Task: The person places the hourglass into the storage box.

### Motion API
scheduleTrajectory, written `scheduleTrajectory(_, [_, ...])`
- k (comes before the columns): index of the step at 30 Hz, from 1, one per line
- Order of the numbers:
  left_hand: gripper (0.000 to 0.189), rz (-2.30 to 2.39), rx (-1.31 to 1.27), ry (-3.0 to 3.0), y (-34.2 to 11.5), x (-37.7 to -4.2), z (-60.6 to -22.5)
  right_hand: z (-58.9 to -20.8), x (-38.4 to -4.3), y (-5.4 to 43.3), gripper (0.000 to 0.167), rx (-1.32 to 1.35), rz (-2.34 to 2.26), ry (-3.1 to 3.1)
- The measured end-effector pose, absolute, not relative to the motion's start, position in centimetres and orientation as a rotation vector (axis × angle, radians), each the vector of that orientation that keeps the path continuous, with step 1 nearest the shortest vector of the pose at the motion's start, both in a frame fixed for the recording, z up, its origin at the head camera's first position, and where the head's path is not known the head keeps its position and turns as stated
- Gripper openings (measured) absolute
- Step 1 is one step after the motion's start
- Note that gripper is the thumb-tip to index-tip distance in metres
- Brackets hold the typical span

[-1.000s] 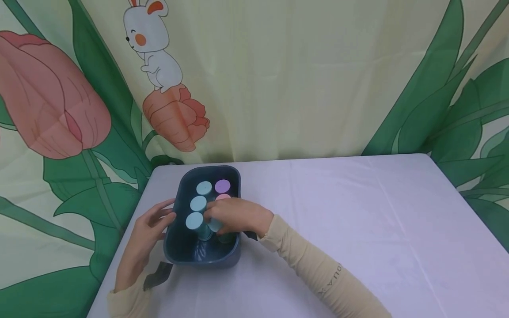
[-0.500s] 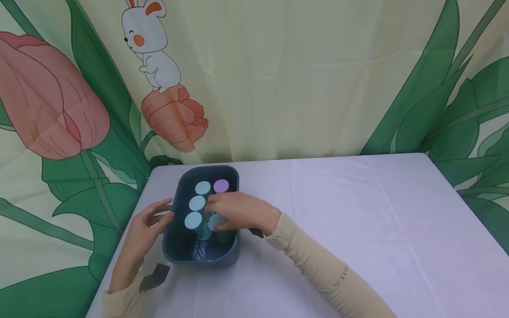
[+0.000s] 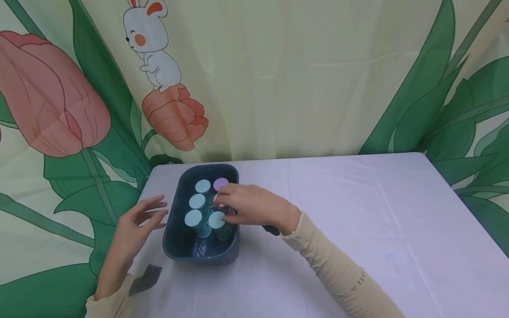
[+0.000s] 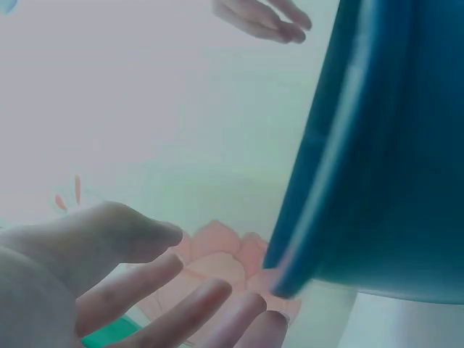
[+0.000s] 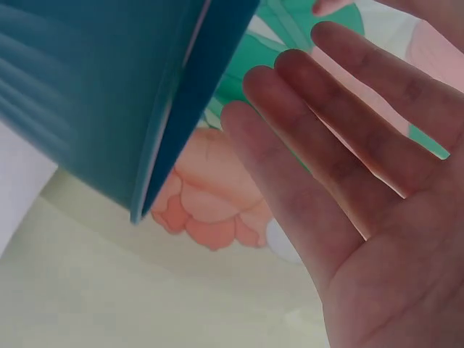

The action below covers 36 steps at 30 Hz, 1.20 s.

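Observation:
A dark blue plastic tub (image 3: 172, 238) holds several upright small cylinders with round tops. Most tops are light blue, such as the nearest left cylinder (image 3: 193, 218) and the nearest right cylinder (image 3: 217, 220). At the back right is a purple-topped cylinder (image 3: 220, 183); a pink top is mostly hidden behind my right hand. That right hand (image 3: 258, 205) hovers over the tub's right rim, fingers extended and holding nothing, as the right wrist view confirms. My left hand (image 3: 137, 227) is just left of the tub, fingers (image 4: 192, 312) spread and apart from its wall.
The tub stands near the left end of a table (image 3: 338, 229) covered with a white cloth. A curtain (image 3: 298, 79) printed with tulips, leaves and a rabbit on a carrot hangs behind the table's far edge.
My right hand has let go of the near-right light-blue-topped cylinder and drawn up and to the right. My left hand has moved left, away from the tub's wall.

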<state>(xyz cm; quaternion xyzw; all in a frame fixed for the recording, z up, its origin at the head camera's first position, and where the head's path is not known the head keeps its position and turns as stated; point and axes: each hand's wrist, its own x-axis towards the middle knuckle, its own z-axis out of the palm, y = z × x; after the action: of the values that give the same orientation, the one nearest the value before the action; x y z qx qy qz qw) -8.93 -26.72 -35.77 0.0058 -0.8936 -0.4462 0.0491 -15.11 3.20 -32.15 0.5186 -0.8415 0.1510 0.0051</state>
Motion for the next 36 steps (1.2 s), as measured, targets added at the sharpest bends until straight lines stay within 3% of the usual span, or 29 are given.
scheduleTrajectory(17, [0.045,-1.159,-0.12,-2.81,-24.5,-6.9,-32.9,-31.2,-14.1,7.8,0.04,1.456,0.484,-2.576])
scheduleTrajectory(36, [0.051,-1.189,-0.393,-2.56,-16.6,-7.5,-32.6,-31.8,-12.8,13.4,0.053,1.187,0.579,-2.578])
